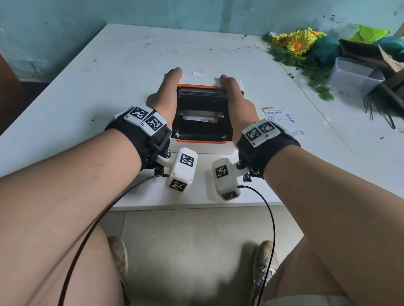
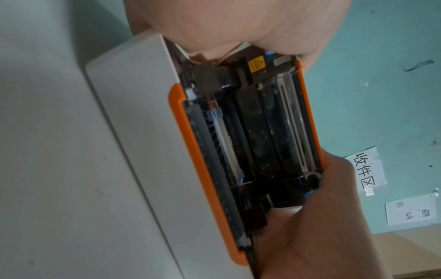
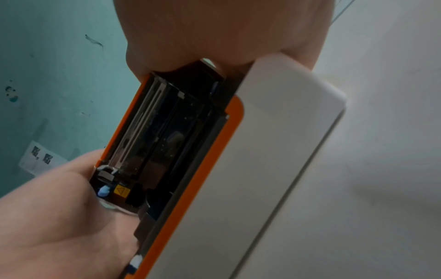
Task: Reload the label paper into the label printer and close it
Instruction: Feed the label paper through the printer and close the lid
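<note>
A white label printer (image 1: 201, 148) with orange trim sits near the table's front edge. Its lid (image 1: 202, 96) is raised, and the black inner side faces me. My left hand (image 1: 168, 91) holds the lid's left edge and my right hand (image 1: 234, 96) holds its right edge. The wrist views show the lid's black rollers (image 2: 257, 132) and a yellow warning sticker (image 3: 121, 191), with my left hand (image 2: 310, 226) and right hand (image 3: 59, 217) at the lid's ends. White paper (image 1: 197, 74) shows behind the lid. The paper bay is mostly hidden.
A printed shipping label (image 1: 280, 114) lies on the white table (image 1: 107, 79) right of the printer. At the back right are artificial sunflowers (image 1: 296, 42), a clear plastic tub (image 1: 352, 76) and cardboard boxes (image 1: 399, 69). A teal wall stands behind.
</note>
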Available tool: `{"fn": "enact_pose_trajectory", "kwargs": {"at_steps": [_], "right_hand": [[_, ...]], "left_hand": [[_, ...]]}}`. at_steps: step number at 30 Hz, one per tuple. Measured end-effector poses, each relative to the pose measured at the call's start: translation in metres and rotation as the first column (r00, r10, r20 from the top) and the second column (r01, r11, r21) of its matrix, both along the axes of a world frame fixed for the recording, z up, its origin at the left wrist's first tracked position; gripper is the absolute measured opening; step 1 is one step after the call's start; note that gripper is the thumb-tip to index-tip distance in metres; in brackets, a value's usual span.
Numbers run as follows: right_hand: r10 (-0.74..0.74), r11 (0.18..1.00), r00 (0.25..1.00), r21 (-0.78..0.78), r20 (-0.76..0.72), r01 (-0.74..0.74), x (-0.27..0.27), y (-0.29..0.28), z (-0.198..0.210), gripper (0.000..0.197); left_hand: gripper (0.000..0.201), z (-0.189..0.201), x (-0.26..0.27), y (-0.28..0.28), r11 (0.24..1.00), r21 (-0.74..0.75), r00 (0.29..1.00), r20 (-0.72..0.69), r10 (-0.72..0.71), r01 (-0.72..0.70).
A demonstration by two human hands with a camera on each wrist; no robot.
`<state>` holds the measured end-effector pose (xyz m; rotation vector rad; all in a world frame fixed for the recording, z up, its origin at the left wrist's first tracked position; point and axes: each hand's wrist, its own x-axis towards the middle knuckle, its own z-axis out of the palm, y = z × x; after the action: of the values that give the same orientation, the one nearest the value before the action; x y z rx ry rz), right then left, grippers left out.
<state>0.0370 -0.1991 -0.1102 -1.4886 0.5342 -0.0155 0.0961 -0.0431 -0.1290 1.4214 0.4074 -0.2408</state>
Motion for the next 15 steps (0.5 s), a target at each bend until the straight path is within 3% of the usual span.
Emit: {"fn": "enact_pose_trajectory", "kwargs": {"at_steps": [4,9,15], "right_hand": [[0.025,0.999,1.000,0.039,-0.015,-0.025,-0.005,0.000,0.006,0.062],[0.043,0.998,0.999,0.041,-0.021,-0.042,-0.005,0.002,0.008,0.059],[0.050,0.999,0.998,-0.004,-0.032,-0.050,-0.005,-0.001,0.011,0.053]], "left_hand": [[0.095,0.002,-0.005,0.000,0.999,-0.028,0.999,0.016,0.037,-0.036],[0.078,0.012,-0.016,0.000,1.000,-0.013,0.999,0.041,0.005,-0.005],[0.102,-0.008,0.007,0.007,0.999,-0.017,0.999,-0.007,-0.041,0.041]]}}
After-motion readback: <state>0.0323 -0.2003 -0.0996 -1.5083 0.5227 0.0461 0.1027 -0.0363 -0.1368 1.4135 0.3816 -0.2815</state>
